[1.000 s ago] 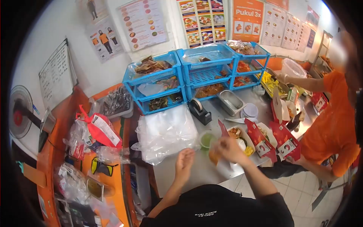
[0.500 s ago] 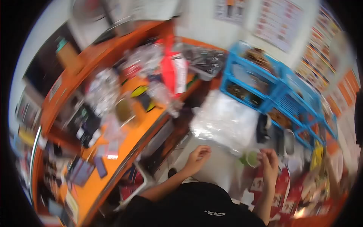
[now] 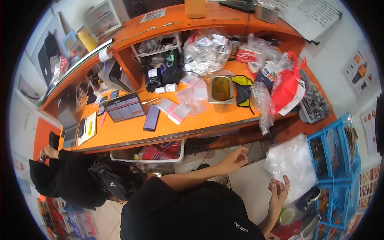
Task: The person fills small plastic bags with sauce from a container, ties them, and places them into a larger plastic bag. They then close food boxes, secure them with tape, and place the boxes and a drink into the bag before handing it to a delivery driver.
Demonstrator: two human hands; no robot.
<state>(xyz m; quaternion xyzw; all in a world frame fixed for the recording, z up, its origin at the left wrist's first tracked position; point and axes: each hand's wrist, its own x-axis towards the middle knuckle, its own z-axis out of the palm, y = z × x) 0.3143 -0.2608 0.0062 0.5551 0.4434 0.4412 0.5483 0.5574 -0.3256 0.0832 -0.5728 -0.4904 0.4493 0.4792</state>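
My left hand (image 3: 235,160) hovers over the near end of a pale work surface (image 3: 250,180), its fingers loosely bent and apart, with nothing visible in them. My right hand (image 3: 279,191) is raised beside a stack of clear plastic bags (image 3: 294,164). Its fingers are spread and half curled, and it too looks unoccupied. Just below that hand stands a round cup with green contents (image 3: 287,216). Neither hand appears to touch anything.
An orange counter (image 3: 176,127) holds a tablet (image 3: 125,107), a phone (image 3: 151,118), a metal container (image 3: 221,90) and a red bag (image 3: 286,90). Blue stacked bins (image 3: 332,148) stand right. Under the counter sits a white bin (image 3: 182,155). Another person (image 3: 76,176) is at left.
My view has swung left toward the orange counter, bringing the tablet and the other person clearly into sight. Both hands remain raised and apart, with nothing visibly picked up.
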